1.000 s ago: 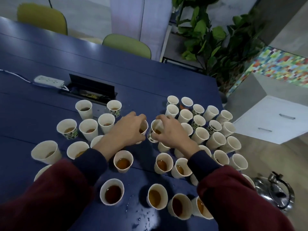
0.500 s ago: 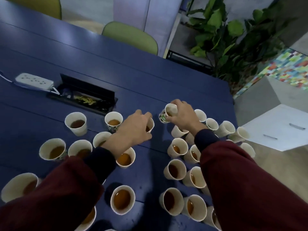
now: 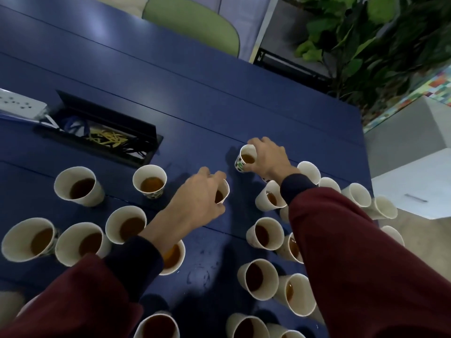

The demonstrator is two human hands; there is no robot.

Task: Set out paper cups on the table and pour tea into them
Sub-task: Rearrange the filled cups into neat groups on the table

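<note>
Two cups of tea are gripped: our right hand (image 3: 268,158) curls round a patterned cup (image 3: 246,159), our left hand (image 3: 197,198) round a plain cup (image 3: 224,193), among filled cups (image 3: 78,186) on the blue table (image 3: 195,93).

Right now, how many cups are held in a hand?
2. A patterned cup in the right hand, farthest out on the table; a half-hidden cup in the left hand, nearer.
</note>
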